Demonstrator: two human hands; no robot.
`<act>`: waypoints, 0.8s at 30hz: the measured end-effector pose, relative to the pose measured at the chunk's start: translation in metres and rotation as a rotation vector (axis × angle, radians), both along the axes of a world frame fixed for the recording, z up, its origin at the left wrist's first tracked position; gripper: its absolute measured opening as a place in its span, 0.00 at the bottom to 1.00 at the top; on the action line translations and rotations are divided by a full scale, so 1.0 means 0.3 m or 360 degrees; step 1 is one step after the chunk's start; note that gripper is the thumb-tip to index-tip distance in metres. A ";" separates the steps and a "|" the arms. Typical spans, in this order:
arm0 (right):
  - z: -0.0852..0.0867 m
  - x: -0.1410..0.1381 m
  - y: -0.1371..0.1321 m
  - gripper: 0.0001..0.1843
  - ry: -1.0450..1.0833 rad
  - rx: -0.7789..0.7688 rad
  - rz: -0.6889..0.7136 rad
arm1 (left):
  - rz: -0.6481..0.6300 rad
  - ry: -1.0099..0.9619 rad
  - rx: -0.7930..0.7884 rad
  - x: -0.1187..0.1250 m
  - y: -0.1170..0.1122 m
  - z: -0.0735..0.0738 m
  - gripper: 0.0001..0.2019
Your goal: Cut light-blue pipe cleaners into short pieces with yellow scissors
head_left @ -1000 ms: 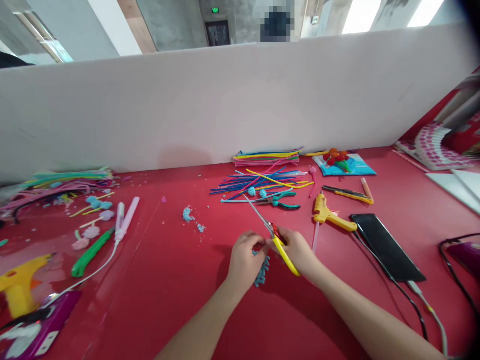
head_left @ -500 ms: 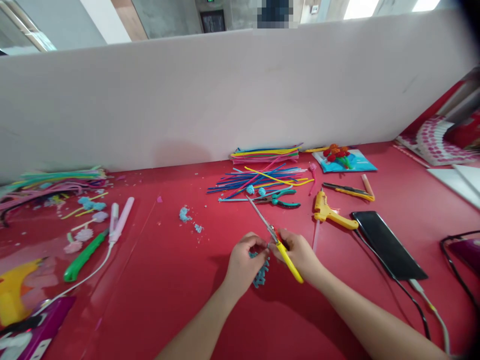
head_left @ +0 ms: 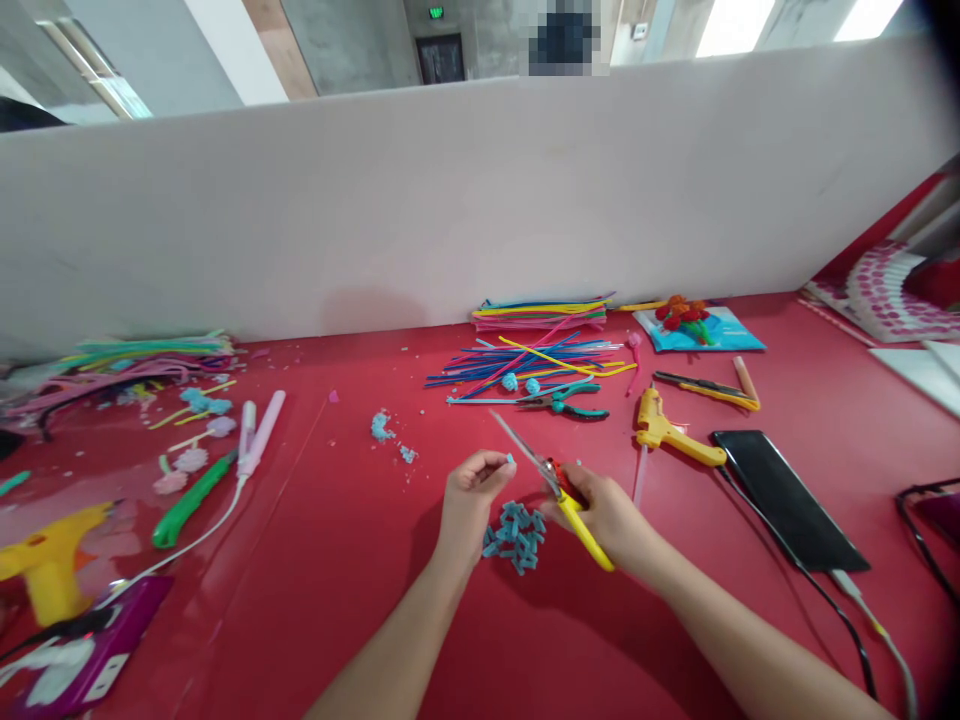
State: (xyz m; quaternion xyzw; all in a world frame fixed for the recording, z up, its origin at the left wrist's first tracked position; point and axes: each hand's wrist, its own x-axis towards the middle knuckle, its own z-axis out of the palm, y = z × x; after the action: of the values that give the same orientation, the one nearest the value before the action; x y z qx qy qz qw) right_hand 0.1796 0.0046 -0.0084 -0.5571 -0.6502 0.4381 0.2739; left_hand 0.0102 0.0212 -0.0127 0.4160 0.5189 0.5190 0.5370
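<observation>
My left hand (head_left: 466, 498) pinches a short blue pipe-cleaner piece (head_left: 508, 460) between thumb and fingertips, just above the red table (head_left: 337, 600). My right hand (head_left: 604, 512) grips yellow-handled scissors (head_left: 551, 485), whose blades point up and left toward that piece. Between the two hands, on the table, lies a small pile of cut blue pipe-cleaner bits (head_left: 516, 535).
Behind the hands lie loose pipe cleaners (head_left: 525, 358), teal pliers (head_left: 566, 400), a yellow glue gun (head_left: 667, 430), a black phone (head_left: 787, 495) with cable, and a white partition wall (head_left: 450, 200). At left are a green knife (head_left: 187, 500), another glue gun (head_left: 45, 560) and more pipe cleaners (head_left: 127, 360).
My left hand has lifted off the blue bits and drawn left, now pinching one small piece. The pile of blue bits lies exposed between my hands. The scissors stay in my right hand.
</observation>
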 end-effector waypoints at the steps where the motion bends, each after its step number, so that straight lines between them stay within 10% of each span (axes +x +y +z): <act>1: 0.004 0.002 -0.002 0.11 -0.0100 0.0055 -0.0009 | 0.0028 -0.0054 -0.0014 -0.001 0.001 -0.006 0.06; 12: -0.003 0.031 -0.011 0.12 -0.1052 0.0590 0.0165 | 0.0238 -0.0485 -0.0008 -0.005 -0.004 0.003 0.05; 24: -0.038 0.023 -0.020 0.17 -0.1301 0.0801 0.0222 | 0.0173 -0.0669 0.0040 -0.009 -0.001 0.020 0.02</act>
State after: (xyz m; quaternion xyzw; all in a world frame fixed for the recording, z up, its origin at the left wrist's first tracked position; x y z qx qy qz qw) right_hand 0.1865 -0.0014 -0.0199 -0.5550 -0.8262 0.0298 0.0922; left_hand 0.0076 0.0210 -0.0066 0.2768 0.4108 0.6289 0.5993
